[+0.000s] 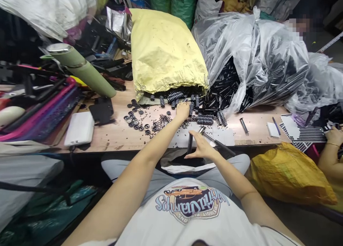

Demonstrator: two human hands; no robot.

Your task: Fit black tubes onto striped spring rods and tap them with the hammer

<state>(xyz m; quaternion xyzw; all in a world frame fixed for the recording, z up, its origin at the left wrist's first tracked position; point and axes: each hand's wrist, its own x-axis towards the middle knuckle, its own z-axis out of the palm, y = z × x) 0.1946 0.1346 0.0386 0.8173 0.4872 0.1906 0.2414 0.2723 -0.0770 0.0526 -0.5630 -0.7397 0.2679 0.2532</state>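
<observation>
My left hand point(183, 111) reaches in among black studded rollers point(205, 119) at the mouth of a yellow sack point(168, 53). Its fingers are curled, and what they hold is hidden. Near the table's front edge, my right hand point(202, 146) has a short black tube point(190, 144) between thumb and forefinger, spanning its length. Beside that hand lies a hammer-like tool with a metal shaft and black handle point(223, 146). Small loose bits point(163, 123) and black round caps point(132, 119) are scattered left of the rollers. Below the right hand, an open bag point(184, 167) rests in my lap.
A clear plastic bag point(252, 60) spills black tubes point(227, 85) at the back right. A green bottle point(83, 69) leans at left, near a white box point(79, 128). At right are a small tube point(243, 126), a pen point(276, 126), an orange sack point(292, 174) and another person's arm point(331, 149).
</observation>
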